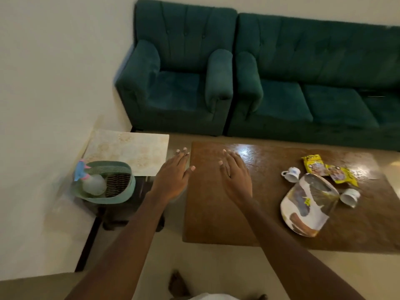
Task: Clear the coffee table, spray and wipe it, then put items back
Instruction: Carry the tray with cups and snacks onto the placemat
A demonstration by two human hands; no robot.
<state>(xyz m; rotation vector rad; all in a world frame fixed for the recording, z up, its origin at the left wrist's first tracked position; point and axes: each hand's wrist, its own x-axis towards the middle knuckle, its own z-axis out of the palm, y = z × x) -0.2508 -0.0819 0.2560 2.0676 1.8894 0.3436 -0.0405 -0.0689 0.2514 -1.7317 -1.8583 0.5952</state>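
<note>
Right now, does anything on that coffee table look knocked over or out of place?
Yes. On the coffee table, both white cups lie tipped on their sides: the left cup beside the yellow snack packets, the right cup by the plate. No spill shows around them.

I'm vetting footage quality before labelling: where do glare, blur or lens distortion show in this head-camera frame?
Head view: bright glare sits on the far side of the coffee table, by the sofa; the basket and spray bottle at left look smeared and soft; the sofa's top edge bows, a wide-angle effect; the light is dim overall.
</note>
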